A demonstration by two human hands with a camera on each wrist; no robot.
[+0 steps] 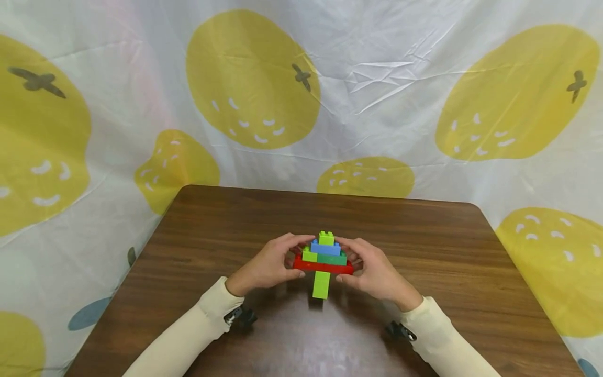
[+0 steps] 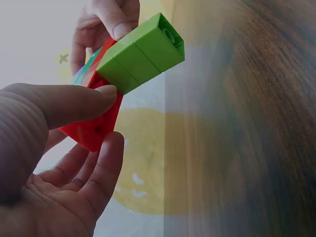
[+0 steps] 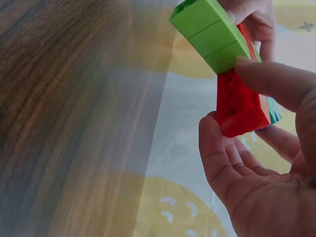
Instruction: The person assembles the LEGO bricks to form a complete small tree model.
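Note:
Both hands hold one toy-brick model between them, raised over the table. Its long red brick (image 1: 323, 265) spans the width, with a lime brick (image 1: 309, 255) and a dark green brick (image 1: 332, 259) on it, then a blue brick (image 1: 325, 248) and a small lime brick (image 1: 326, 239) at the top. Below the red brick hangs a trunk of stacked lime bricks (image 2: 143, 52). The left hand (image 1: 270, 262) grips the red brick's left end, its thumb by the trunk. At the right end, the right hand (image 1: 377, 267) grips likewise, thumb touching the trunk's base in the right wrist view.
A dark brown wooden table (image 1: 226, 220) lies beneath the hands. Behind it and at the sides hangs a white cloth (image 1: 377, 125) printed with yellow fruit. Black straps with small devices (image 1: 240, 316) sit at the cuffs of the cream sleeves.

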